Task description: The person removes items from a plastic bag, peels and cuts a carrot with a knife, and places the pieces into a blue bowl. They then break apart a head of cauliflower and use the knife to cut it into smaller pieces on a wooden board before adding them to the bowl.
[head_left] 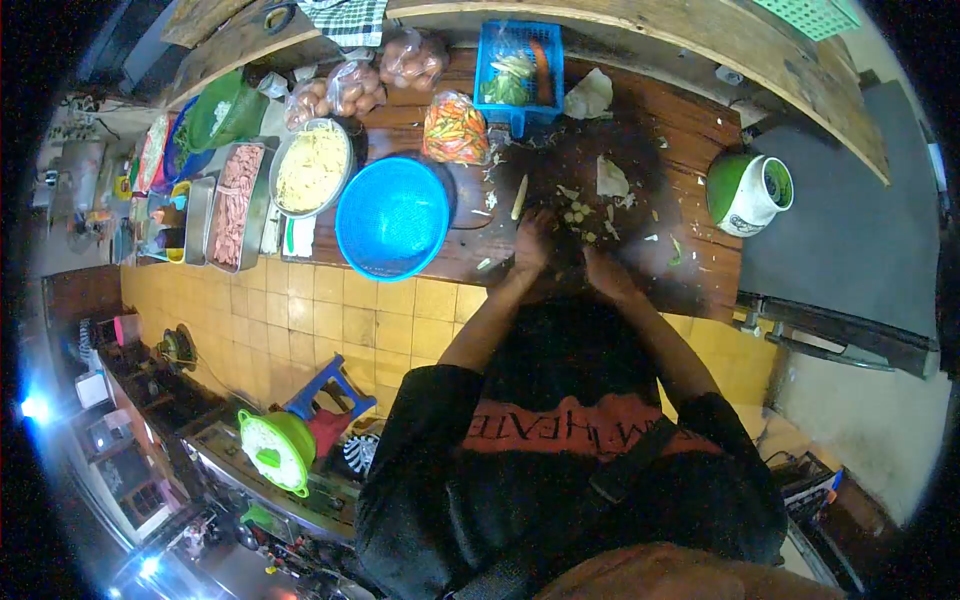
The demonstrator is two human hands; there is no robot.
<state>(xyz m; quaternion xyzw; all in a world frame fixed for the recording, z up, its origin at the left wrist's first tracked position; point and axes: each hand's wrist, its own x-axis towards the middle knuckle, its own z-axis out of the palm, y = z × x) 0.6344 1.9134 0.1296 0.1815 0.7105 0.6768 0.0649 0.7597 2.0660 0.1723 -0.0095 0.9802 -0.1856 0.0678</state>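
Note:
My left hand (536,238) is low over the dark, shadowed part of the wooden table, its fingers curled. Just beyond it lies a pale, slender vegetable piece (520,197). Close to its right, my right hand (602,270) is closed near the table's front edge; shadow hides what either hand holds. Between and beyond the hands are several pale round vegetable slices (578,212). Farther back rests a pale cabbage-like leaf piece (611,178).
A blue basin (392,218) stands left of my hands. Behind are a bag of chillies (455,128) and a blue basket (519,110) with vegetables. Farther left are a bowl of pale shreds (312,168) and a meat tray (238,205). A green-white container (748,193) stands right.

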